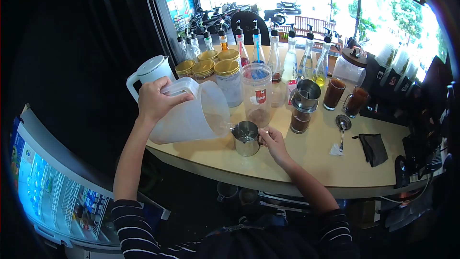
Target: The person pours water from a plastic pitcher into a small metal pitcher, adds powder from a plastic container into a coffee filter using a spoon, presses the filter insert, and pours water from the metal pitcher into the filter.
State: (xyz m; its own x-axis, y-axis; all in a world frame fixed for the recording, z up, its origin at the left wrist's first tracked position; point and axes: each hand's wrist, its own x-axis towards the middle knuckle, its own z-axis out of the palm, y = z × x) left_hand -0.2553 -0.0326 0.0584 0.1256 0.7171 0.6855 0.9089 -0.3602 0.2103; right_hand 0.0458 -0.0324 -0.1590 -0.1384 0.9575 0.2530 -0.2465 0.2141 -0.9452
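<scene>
My left hand (158,100) is closed round the handle of a large translucent plastic pitcher (187,115), which is tilted to the right. Water runs from its mouth into a steel milk jug (247,144) at the front of the counter. The jug's handle is gripped by my right hand (273,143). Just behind the jug stands a clear plastic jar (256,91) with some brown powder low inside. To its right, a metal drip coffee filter (305,95) sits on a glass of dark liquid (300,121).
Syrup bottles with pumps (290,60) and gold-lidded jars (227,79) line the back of the counter (316,163). A white kettle (152,69) is at left. Two glasses of brown drink (334,93), a strainer spoon (343,123) and a dark cloth (373,148) lie right.
</scene>
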